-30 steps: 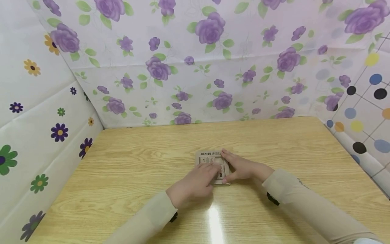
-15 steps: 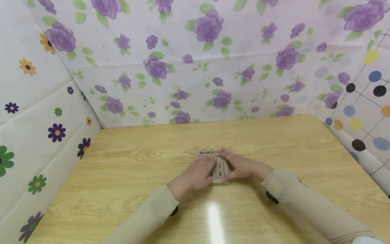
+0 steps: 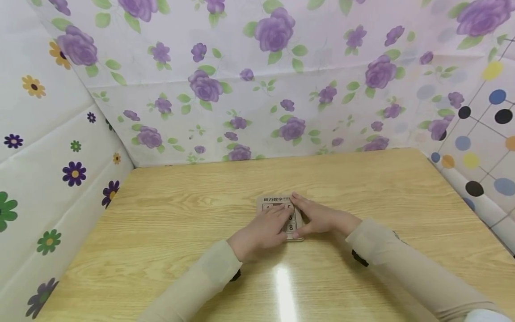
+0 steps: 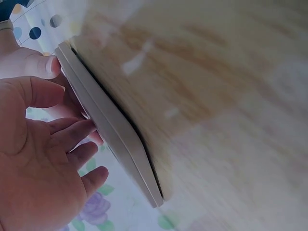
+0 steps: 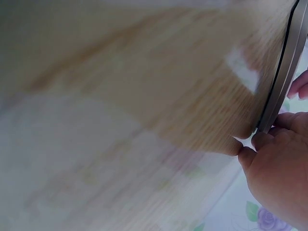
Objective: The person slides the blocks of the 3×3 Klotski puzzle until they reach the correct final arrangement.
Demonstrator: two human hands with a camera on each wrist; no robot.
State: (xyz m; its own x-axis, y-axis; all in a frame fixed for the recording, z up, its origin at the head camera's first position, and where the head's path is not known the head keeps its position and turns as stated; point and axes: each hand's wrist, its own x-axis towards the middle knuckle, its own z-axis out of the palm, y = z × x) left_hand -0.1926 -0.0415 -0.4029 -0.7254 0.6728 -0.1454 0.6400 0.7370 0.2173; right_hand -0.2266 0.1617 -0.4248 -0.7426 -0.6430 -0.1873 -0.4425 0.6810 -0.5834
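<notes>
A beige number sliding puzzle (image 3: 277,199) with printed characters along its top lies flat on the wooden table. My left hand (image 3: 265,228) reaches over it from the left, fingertips on the top row at the tile marked 5 (image 3: 289,206). That tile is in the right column, with a dark gap to its left. The 8 tile (image 3: 291,227) shows lower down; the left hand hides several others. My right hand (image 3: 322,218) grips the puzzle's right side, fingers at the top corner and thumb near the bottom. In the left wrist view, the puzzle's side edge (image 4: 118,137) runs beside loosely bent fingers.
The wooden table (image 3: 181,201) extends all round the puzzle, with a bright reflection near its front. A purple-flowered cloth (image 3: 241,89) stands behind it. Patterned cloths flank it, flowers on the left (image 3: 48,192) and coloured dots on the right (image 3: 479,147).
The 5 tile has slid right from the middle column to the right one under my left fingertips, leaving the gap in the middle. My right hand has stayed on the puzzle's side.
</notes>
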